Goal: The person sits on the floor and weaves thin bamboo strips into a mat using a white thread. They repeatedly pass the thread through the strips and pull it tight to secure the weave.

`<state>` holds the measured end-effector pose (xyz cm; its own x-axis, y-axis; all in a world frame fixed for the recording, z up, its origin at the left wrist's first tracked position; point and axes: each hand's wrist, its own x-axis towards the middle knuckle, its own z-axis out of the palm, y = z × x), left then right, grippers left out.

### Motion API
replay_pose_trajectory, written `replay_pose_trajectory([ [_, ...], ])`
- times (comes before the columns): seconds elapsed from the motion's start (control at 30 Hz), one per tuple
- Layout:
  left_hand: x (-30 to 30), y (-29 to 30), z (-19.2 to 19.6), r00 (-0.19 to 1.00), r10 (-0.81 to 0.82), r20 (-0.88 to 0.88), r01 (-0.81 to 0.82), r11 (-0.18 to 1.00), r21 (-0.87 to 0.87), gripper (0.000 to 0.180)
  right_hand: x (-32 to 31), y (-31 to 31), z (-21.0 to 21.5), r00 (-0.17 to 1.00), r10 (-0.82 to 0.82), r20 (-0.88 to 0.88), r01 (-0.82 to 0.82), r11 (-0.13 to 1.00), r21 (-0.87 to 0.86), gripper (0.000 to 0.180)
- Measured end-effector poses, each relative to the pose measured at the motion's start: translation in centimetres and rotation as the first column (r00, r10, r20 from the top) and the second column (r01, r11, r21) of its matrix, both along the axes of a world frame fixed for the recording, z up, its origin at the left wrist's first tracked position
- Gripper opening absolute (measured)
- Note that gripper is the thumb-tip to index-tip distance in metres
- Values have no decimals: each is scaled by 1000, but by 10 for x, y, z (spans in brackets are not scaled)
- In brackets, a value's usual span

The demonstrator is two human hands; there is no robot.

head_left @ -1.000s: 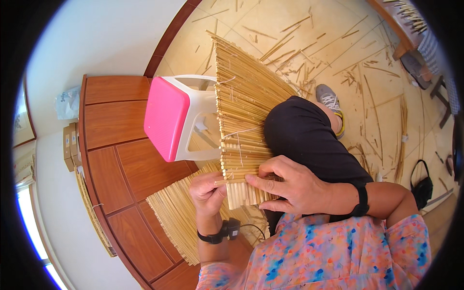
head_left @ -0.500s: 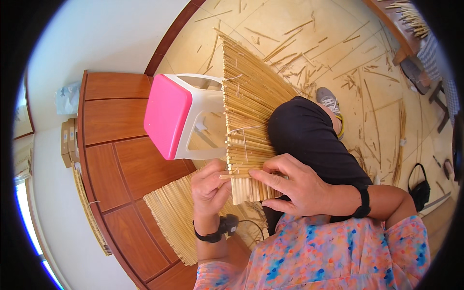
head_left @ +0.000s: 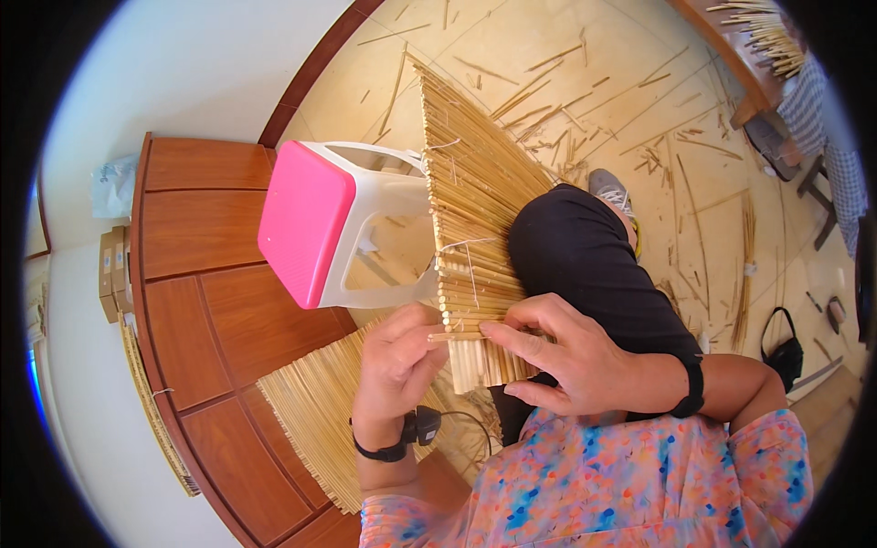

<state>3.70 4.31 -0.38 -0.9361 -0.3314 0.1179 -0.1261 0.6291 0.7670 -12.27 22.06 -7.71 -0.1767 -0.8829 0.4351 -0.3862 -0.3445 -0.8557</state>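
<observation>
A mat of thin straw-coloured reed sticks, tied with white thread, lies tilted across my dark-trousered knee. At the mat's near left edge, my left hand is closed in a pinch; anything fine between its fingertips is too small to make out. One stick sticks out past the edge, touching those fingers. My right hand grips the mat's near end, index fingertip pressed on that stick and thumb lower down. A loose white thread trails over the sticks just above.
A white stool with a pink seat stands beyond the mat's left edge. Another reed mat leans by the brown wooden cabinet. Broken sticks litter the tiled floor. A black bag lies at right, and another person's checked clothing shows.
The view has shifted slightly, with stool and cabinet further left. The mat's near end and my right hand sit a little further right and lower. Both hands keep nearly the same pose.
</observation>
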Motion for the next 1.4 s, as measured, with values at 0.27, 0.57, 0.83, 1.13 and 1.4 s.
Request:
replay_pose_trajectory([
  [0.27, 2, -6, -3, 997, -70, -35, 67, 995, -74, 24, 12, -5, 2, 991, -111, -80, 101, 987, -126, 79],
  [0.57, 3, -17, -3, 988, -151, -42, 151, 988, -14, 23, 19, -4, 9, 974, -194, -116, 182, 977, -107, 73],
  [0.83, -3, -5, -8, 997, -57, -61, 62, 994, 95, 22, 28, -6, 19, 911, -366, -190, 348, 929, -122, 61],
  [1.13, -6, -8, -9, 985, -120, -124, 122, 992, 14, 16, 38, -10, 29, 744, -495, -449, 445, 868, -221, 50],
  [1.4, -3, -10, -14, 976, -123, -177, 124, 992, -4, 15, 46, -9, 31, 721, -519, -460, 498, 849, -176, 43],
])
